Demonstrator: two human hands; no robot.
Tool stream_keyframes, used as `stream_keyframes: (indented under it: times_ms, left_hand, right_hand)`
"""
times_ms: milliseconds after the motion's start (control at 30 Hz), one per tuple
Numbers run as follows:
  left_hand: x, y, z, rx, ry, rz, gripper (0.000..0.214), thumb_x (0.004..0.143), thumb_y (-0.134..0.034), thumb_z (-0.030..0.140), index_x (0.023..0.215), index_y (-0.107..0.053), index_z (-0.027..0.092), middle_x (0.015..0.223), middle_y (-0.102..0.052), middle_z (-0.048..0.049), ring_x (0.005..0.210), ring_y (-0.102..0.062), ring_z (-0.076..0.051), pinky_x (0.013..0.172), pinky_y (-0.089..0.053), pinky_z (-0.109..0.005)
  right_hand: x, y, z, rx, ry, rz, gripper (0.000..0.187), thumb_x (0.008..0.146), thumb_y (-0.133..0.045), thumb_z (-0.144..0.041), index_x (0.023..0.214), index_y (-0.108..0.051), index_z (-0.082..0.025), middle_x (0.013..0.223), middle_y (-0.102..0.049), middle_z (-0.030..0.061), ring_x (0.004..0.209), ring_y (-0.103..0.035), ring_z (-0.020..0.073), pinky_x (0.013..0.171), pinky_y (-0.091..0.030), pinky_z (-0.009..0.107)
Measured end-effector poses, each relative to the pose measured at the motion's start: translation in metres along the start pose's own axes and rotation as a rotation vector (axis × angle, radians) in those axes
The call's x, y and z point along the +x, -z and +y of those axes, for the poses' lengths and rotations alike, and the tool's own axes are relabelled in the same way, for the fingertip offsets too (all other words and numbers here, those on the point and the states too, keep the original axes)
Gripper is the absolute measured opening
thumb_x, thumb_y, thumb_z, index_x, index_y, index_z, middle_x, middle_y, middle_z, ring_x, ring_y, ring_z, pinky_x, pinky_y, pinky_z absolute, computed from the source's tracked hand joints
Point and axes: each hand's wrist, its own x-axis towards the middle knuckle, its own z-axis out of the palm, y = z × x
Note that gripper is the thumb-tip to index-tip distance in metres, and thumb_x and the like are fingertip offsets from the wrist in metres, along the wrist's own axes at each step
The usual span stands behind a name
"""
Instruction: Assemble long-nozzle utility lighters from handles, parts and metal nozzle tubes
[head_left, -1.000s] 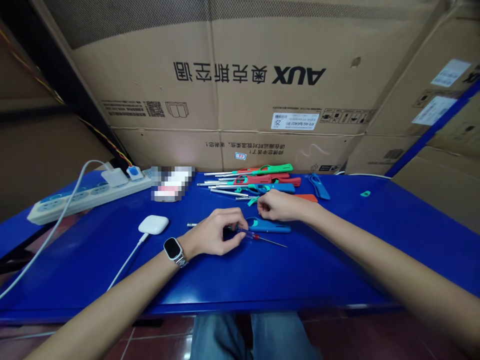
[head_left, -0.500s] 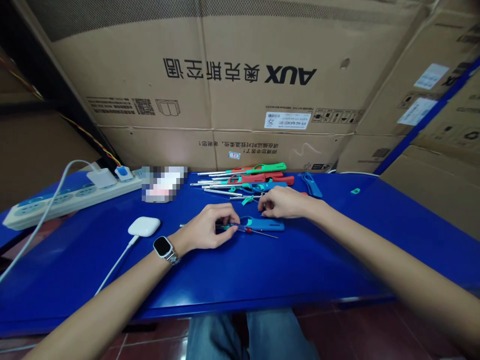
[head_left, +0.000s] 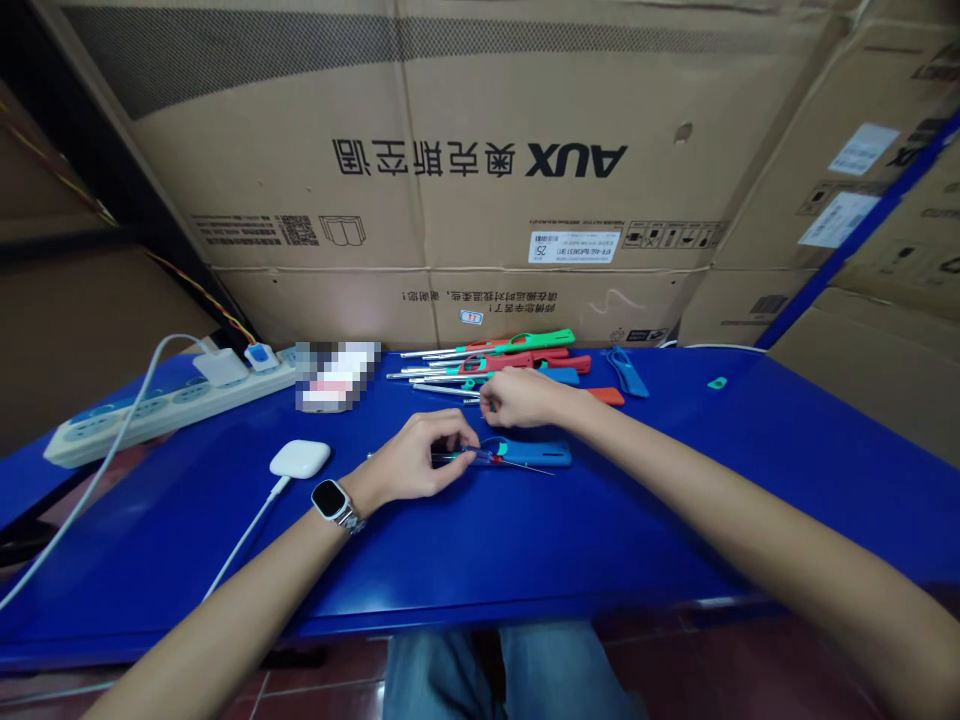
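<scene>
A screwdriver (head_left: 480,457) with a clear purplish handle, a red collar and a thin shaft pointing right is gripped by my left hand (head_left: 424,452). Right behind it lies a blue long-nosed lighter (head_left: 536,453) with a green trigger; my left hand partly covers its metal tube. My right hand (head_left: 517,397) is closed in a pinch at the front of a pile of lighters, over the metal tubes. Whatever its fingertips hold is hidden. An orange lighter handle (head_left: 606,396) shows behind my right wrist. In the pile are red lighters (head_left: 517,362) and a green one (head_left: 551,340).
A blue handle shell (head_left: 627,372) and a small green trigger (head_left: 718,383) lie to the right. At left are a power strip (head_left: 169,408), a blurred-out item (head_left: 337,377) and a white earbud case (head_left: 300,459) with a cable. Cardboard (head_left: 480,90) walls the back of the blue table (head_left: 600,550).
My right hand has moved left along the pile and now covers the spot where a green trigger showed. More of the orange handle is visible. My left hand keeps its hold; the view has shifted slightly.
</scene>
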Motion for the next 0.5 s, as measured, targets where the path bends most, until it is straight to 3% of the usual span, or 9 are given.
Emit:
stream_keyframes:
  times_ms: [200,300,367,500]
  left_hand:
    - [-0.001,0.007,-0.003,-0.051,0.062,0.058,0.016,0.089,-0.060,0.028,0.090,-0.070,0.016,0.084,-0.067,-0.0047,0.066,-0.055,-0.012,0.064,-0.046,-0.025]
    - [0.000,0.013,-0.003,-0.080,0.077,0.105,0.017,0.089,-0.061,0.030,0.091,-0.071,0.016,0.083,-0.068,-0.0045,0.067,-0.057,-0.012,0.064,-0.047,-0.026]
    - [0.003,0.017,-0.001,-0.102,0.086,0.158,0.020,0.090,-0.062,0.033,0.091,-0.071,0.016,0.083,-0.069,-0.0047,0.068,-0.058,-0.013,0.066,-0.047,-0.026]
    - [0.019,0.018,0.006,-0.167,0.116,0.258,0.025,0.089,-0.064,0.039,0.088,-0.072,0.015,0.084,-0.072,-0.0050,0.073,-0.062,-0.014,0.068,-0.049,-0.026]
  right_hand:
    - [0.015,0.000,0.001,0.075,0.001,-0.003,0.013,0.077,-0.062,-0.018,0.081,-0.074,-0.019,0.071,-0.068,0.0025,0.064,-0.055,0.0140,0.056,-0.029,0.026]
    - [-0.004,0.007,0.001,0.254,-0.010,0.110,0.014,0.084,-0.060,-0.023,0.082,-0.071,-0.016,0.066,-0.062,0.0006,0.059,-0.048,0.0111,0.056,-0.030,0.025]
    - [-0.023,0.010,-0.004,0.406,-0.006,0.181,0.027,0.092,-0.055,-0.036,0.081,-0.069,-0.016,0.064,-0.056,-0.0007,0.057,-0.044,0.0103,0.054,-0.029,0.025]
    - [-0.054,0.008,-0.014,0.493,-0.081,0.082,0.033,0.082,-0.069,-0.049,0.084,-0.068,-0.016,0.057,-0.051,-0.0041,0.051,-0.041,0.0092,0.051,-0.025,0.024]
